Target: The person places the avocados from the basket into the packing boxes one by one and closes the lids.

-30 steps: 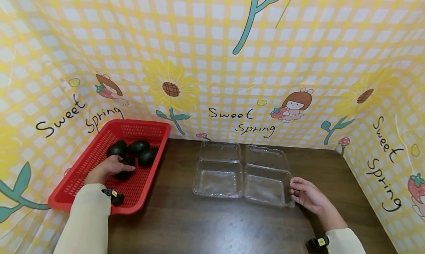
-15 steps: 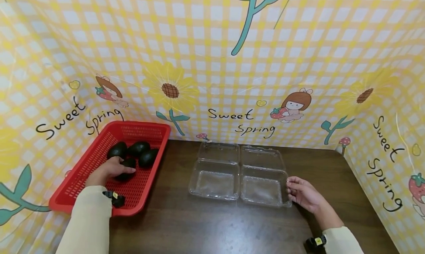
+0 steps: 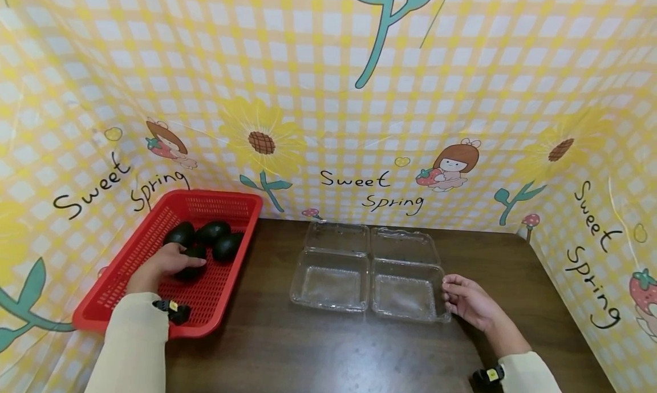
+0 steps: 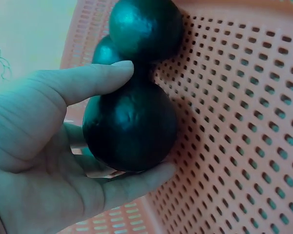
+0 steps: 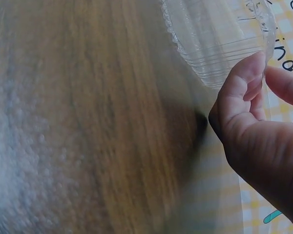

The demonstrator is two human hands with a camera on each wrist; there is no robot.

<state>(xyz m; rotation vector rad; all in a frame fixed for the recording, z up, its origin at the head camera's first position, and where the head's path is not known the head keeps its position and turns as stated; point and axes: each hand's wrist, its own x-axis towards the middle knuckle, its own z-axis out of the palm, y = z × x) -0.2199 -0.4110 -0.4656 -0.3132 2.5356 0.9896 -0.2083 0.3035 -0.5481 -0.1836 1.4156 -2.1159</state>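
Inside the red basket, my left hand grips a dark green avocado, thumb across its top and fingers curled beneath. Several more avocados lie just beyond it, towards the back of the basket. My right hand pinches the right edge of an opened clear plastic clamshell container; thumb and finger meet at its rim in the right wrist view. A second clear clamshell container, also with its lid laid back, stands against its left side.
Both containers rest on a dark wooden table, near its back edge. A yellow checked cloth with printed flowers walls in the back and both sides. The basket stands at the table's left.
My right hand has moved slightly left with the right container, and the gap between the two containers has closed. The left hand stays around the avocado in the basket.
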